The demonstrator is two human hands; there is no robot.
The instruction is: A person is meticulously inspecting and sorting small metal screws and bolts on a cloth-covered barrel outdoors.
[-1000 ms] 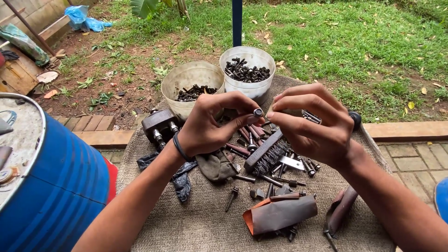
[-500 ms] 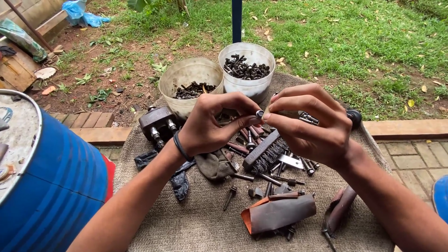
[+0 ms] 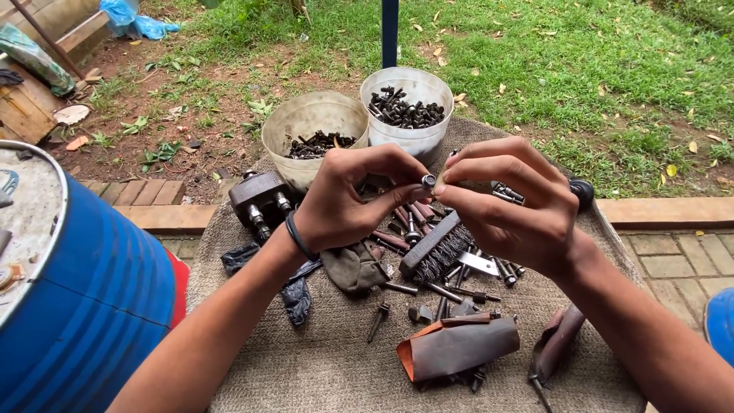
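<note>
My left hand (image 3: 348,199) and my right hand (image 3: 508,203) meet above a round mat-covered table (image 3: 306,367), both pinching one small metal bolt (image 3: 428,181) between their fingertips. A black band circles my left wrist. Under the hands lie several loose dark bolts (image 3: 405,237) and a wire brush (image 3: 440,248) with a black block.
Two plastic buckets of bolts stand at the table's far edge, a beige bucket (image 3: 315,126) and a white bucket (image 3: 405,103). A dark metal part (image 3: 260,199), a grey rag (image 3: 352,268), a curled sheet of sandpaper (image 3: 459,348) and a blue drum (image 3: 76,298) at the left surround the work.
The hands stay joined on the bolt with only small finger shifts. The view has tilted slightly downward.
</note>
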